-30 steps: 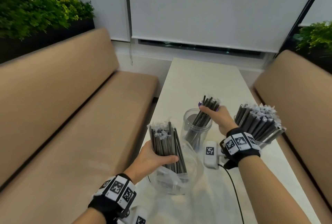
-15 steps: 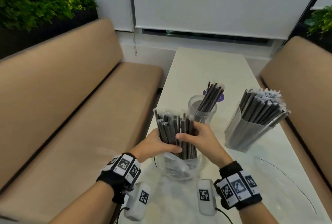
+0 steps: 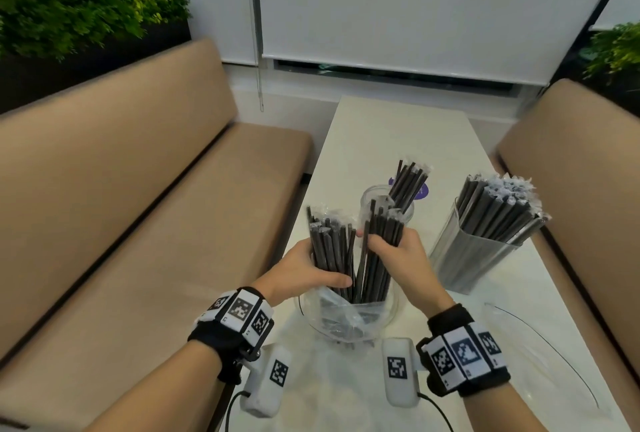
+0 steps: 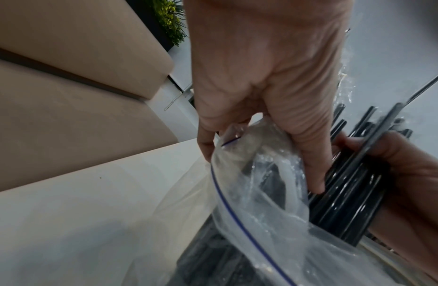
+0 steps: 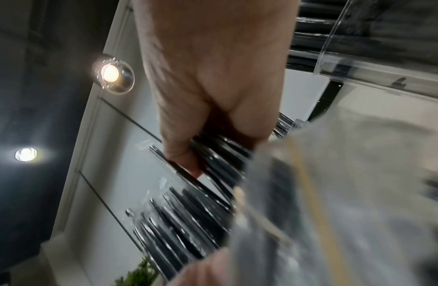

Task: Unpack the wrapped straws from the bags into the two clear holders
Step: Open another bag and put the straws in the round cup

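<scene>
A clear zip bag [image 3: 341,314] of black wrapped straws stands upright on the white table [image 3: 398,134]. My left hand [image 3: 304,270] grips the bag and the left clump of straws [image 3: 330,244] through the plastic [image 4: 256,174]. My right hand [image 3: 398,251] grips a separate bunch of straws [image 3: 381,234] pulled to the right of that clump [image 5: 213,154]. Behind stands a round clear holder [image 3: 370,196] with a few straws [image 3: 408,182] leaning in it. A square clear holder [image 3: 460,251] at the right is packed with straws [image 3: 498,203].
Tan benches run along both sides, the left bench [image 3: 138,224] and the right bench [image 3: 571,172]. An empty clear bag [image 3: 540,345] lies flat at the table's near right. Planters [image 3: 69,9] sit behind the benches. A window blind [image 3: 415,6] is at the far end.
My right hand left the round holder, came back to the bag and took a bunch of straws, now splitting it to the right of the clump in my left hand.
</scene>
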The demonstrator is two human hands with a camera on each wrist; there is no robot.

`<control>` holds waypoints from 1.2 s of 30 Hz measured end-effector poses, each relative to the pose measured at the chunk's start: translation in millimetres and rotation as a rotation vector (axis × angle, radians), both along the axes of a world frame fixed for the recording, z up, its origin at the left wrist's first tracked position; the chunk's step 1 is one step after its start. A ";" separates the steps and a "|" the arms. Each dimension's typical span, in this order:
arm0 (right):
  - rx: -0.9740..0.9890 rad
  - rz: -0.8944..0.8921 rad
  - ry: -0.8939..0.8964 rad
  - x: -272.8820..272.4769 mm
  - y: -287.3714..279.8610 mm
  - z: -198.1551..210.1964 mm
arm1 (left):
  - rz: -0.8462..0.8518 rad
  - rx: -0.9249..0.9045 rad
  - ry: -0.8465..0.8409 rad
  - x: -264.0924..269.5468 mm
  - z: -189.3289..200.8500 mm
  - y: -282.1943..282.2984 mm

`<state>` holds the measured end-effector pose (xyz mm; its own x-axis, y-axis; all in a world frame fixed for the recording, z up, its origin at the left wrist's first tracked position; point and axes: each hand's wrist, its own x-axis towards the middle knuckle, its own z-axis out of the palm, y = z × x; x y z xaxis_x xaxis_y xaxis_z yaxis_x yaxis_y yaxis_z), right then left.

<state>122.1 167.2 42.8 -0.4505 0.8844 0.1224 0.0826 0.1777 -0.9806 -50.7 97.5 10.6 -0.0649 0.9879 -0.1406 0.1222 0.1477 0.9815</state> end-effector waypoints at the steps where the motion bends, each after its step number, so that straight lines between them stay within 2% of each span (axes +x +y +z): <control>1: -0.020 0.002 0.021 0.7 1.9 3.7 | 0.012 0.001 0.005 -1.1 0.5 0.8; 5: -0.130 0.138 0.156 4.1 5.9 10.3 | 0.066 0.021 0.019 -2.7 3.7 5.9; 9: -0.280 0.303 0.307 5.8 -0.7 -1.9 | 0.113 0.026 0.039 0.3 4.7 8.3; 11: -0.307 0.353 0.297 5.9 -7.9 -12.3 | 0.140 0.022 0.062 2.1 4.2 8.2; 12: -0.273 0.345 0.233 5.0 -12.3 -17.0 | 0.144 0.018 0.074 2.8 3.7 8.4; 15: -0.055 0.161 -0.039 -1.8 -23.3 -22.0 | 0.136 0.005 0.099 5.2 3.0 7.3; 18: 0.022 0.008 -0.069 -7.5 -22.4 -13.4 | 0.127 -0.004 0.099 5.6 3.4 6.2; 20: 0.013 -0.005 -0.027 -4.9 -16.4 6.7 | 0.119 -0.012 0.097 2.4 4.1 5.9; 23: 0.050 -0.027 0.049 4.3 -0.7 60.0 | 0.113 -0.031 0.084 -4.6 4.0 5.2; 27: 0.090 -0.109 0.381 12.5 30.6 142.1 | 0.113 -0.042 0.070 -7.2 4.2 3.5; 29: 0.170 -0.153 0.507 14.3 50.8 166.1 | 0.111 -0.039 0.058 -6.3 4.1 3.0; 32: 0.304 -0.266 0.439 5.0 82.9 159.2 | 0.108 -0.033 0.048 -4.7 3.0 3.1; 36: 0.260 -0.370 0.244 -17.4 112.1 93.7 | 0.093 -0.035 0.039 -4.6 -1.0 2.9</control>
